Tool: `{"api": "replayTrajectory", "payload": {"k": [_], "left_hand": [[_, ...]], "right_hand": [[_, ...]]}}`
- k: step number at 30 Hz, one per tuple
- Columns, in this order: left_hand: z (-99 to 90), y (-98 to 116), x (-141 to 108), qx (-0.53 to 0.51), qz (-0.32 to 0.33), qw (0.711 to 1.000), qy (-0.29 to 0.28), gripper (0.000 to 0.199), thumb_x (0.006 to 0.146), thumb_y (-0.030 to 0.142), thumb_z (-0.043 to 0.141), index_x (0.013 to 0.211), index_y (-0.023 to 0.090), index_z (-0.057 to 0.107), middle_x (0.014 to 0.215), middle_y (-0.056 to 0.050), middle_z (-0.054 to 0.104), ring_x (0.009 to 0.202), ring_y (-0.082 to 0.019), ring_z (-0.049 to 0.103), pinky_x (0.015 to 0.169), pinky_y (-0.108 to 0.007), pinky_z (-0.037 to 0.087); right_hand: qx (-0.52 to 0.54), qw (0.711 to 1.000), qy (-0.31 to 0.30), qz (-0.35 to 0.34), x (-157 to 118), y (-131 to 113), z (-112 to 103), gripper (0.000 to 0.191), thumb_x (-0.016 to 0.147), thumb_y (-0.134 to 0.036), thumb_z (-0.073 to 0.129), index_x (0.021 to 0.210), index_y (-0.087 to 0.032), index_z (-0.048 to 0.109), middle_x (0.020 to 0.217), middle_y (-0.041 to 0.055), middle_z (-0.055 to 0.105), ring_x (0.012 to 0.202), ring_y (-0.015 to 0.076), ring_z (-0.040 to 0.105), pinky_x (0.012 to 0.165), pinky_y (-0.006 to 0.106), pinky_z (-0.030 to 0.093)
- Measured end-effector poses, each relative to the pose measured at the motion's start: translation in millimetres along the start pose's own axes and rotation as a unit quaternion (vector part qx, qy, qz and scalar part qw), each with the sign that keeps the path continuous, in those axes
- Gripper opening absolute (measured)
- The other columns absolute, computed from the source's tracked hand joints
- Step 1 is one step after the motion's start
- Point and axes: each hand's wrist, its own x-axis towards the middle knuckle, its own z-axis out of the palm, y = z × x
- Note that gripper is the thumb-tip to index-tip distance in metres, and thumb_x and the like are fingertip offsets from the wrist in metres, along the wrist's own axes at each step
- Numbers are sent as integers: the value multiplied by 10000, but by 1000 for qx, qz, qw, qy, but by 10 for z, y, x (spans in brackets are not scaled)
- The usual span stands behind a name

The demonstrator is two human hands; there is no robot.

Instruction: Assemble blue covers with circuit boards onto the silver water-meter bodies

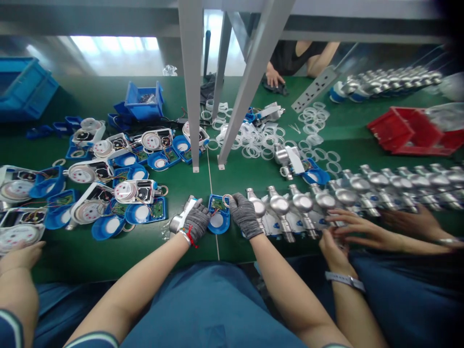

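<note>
One blue cover [221, 230] lies just right of the left hand [198, 222], which rests over the meter [177, 223]; whether its fingers close, I cannot tell. The right hand [243, 215] pinches the ring [224, 198] at the cover's upper edge. Best steady the meter under the left palm and keep the ring clear of the wires [216, 210] below the right fingertips, lest they snag.
</note>
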Motion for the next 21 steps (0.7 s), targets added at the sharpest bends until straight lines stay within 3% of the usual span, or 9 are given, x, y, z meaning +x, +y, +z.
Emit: {"api": "replayTrajectory", "payload": {"k": [7,12,18,21], "left_hand": [[36,52,-14,133,57,989,-24,355,914,101,322,1041,160,648,1037,-77,677,1033,-175,608,1215,-447,377],[86,92,-45,121,55,991,-2,292,925,144,374,1009,167,653,1009,-75,689,1010,-170,619,1205,-428,372],[72,-66,-43,81,20,995,57,285,937,281,409,926,193,680,952,-65,683,1005,-199,589,1191,-487,330],[4,-132,-21,43,0,996,76,322,941,353,404,893,204,686,879,-48,682,978,-190,580,1194,-500,293]], "right_hand": [[-17,999,-46,13,6,60,-61,261,940,-272,473,1023,-135,679,951,104,717,860,206,652,803,286,463],[132,989,-63,-25,287,-109,92,223,900,-217,541,1048,-164,698,1057,59,718,976,166,650,896,254,480],[21,991,-128,-11,332,-159,163,158,855,-235,599,936,-158,710,954,85,723,878,200,645,821,291,480],[25,994,-102,8,274,-78,182,181,890,-255,559,973,-163,691,967,81,717,874,195,641,812,293,474]]}}
